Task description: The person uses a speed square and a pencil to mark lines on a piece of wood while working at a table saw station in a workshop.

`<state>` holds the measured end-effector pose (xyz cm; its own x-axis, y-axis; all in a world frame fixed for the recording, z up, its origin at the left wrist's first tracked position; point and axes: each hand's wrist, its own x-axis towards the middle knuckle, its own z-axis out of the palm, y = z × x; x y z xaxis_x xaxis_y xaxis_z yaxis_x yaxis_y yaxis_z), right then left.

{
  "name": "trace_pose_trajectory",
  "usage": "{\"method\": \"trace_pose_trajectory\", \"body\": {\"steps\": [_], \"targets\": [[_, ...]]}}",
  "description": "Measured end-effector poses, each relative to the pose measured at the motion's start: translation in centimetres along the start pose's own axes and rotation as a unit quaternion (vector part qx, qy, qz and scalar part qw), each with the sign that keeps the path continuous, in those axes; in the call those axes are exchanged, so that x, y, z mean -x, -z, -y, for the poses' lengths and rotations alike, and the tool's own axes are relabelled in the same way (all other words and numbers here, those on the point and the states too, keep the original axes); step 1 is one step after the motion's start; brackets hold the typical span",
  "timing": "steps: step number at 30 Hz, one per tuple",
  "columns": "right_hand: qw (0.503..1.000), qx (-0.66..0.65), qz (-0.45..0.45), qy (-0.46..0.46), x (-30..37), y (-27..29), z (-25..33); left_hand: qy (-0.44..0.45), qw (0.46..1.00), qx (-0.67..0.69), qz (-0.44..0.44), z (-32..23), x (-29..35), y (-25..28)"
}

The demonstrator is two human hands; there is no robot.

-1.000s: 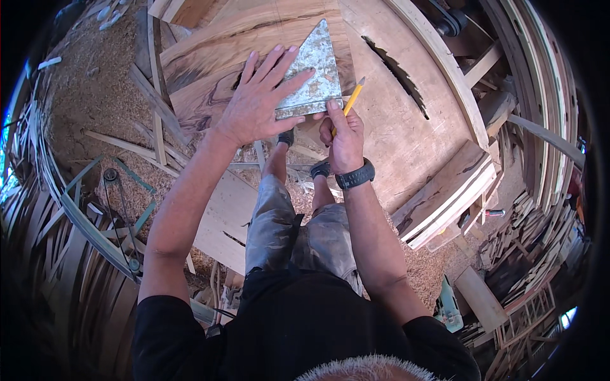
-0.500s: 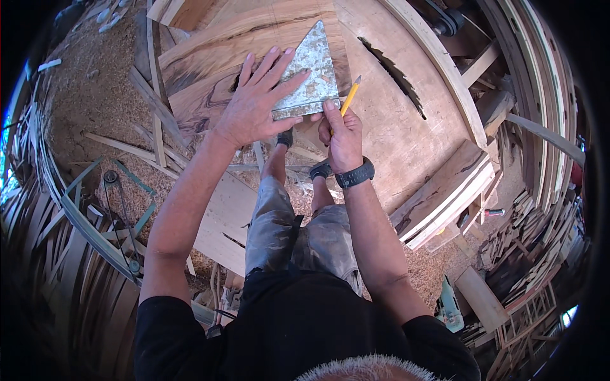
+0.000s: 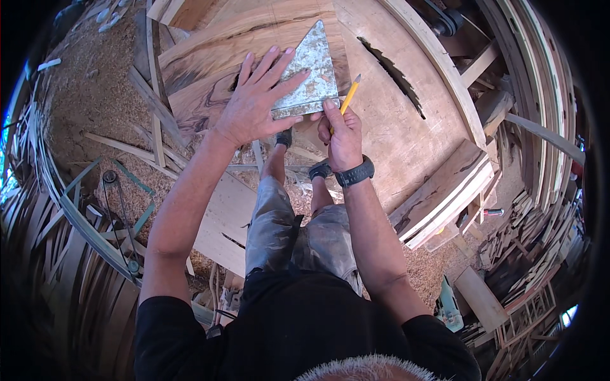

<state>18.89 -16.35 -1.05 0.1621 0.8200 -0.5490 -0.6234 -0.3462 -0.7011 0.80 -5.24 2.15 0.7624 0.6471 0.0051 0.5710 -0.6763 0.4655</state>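
While the left hand (image 3: 252,108), fingers apart, lies on the metal square (image 3: 318,66) from eight o'clock, the right hand (image 3: 345,140), at its five-o'clock corner, clamps a pencil (image 3: 349,95) pointing to one o'clock.

Mottled, rough-looking metal triangle (image 3: 318,70) at upper centre, on a smooth, dark-streaked wooden board (image 3: 232,46); smooth yellow pencil (image 3: 351,95); matt black cloth shirt (image 3: 286,324) at lower centre; grainy sawdust (image 3: 82,105) at upper left

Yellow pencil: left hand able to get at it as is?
Probably yes: the yellow pencil sticks out of the right hand, its tip end free. The left hand rests on the metal triangle, so would likely have to lift off first.
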Motion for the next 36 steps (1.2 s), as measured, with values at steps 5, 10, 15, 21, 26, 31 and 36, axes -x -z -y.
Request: {"method": "trace_pose_trajectory", "body": {"steps": [5,10,15,21,26,31,36], "targets": [[1.000,0.003,-0.004,-0.001,0.0,0.0,-0.1,0.001,1.000,-0.002,0.001,0.0,0.1,0.0],[1.000,-0.001,-0.002,0.001,0.1,-0.1,0.0,0.000,1.000,0.000,0.001,-0.1,0.0,0.1],[0.998,0.035,-0.024,-0.036,1.0,1.0,0.7,0.001,1.000,0.009,0.001,-0.1,0.0,0.0],[0.988,0.111,-0.078,0.075,4.1,4.5,3.7,0.004,1.000,0.009,-0.005,-0.2,0.1,-0.1],[0.977,0.170,-0.002,0.132,3.4,6.7,7.5,0.002,1.000,0.008,-0.002,-0.2,0.0,0.1],[0.990,-0.056,0.072,0.107,0.5,3.5,10.9,0.007,1.000,0.009,0.009,-0.3,0.0,0.0],[0.959,0.182,0.022,0.218,-2.6,3.8,10.0,0.002,1.000,0.016,0.009,-0.3,-0.2,0.1]]}}
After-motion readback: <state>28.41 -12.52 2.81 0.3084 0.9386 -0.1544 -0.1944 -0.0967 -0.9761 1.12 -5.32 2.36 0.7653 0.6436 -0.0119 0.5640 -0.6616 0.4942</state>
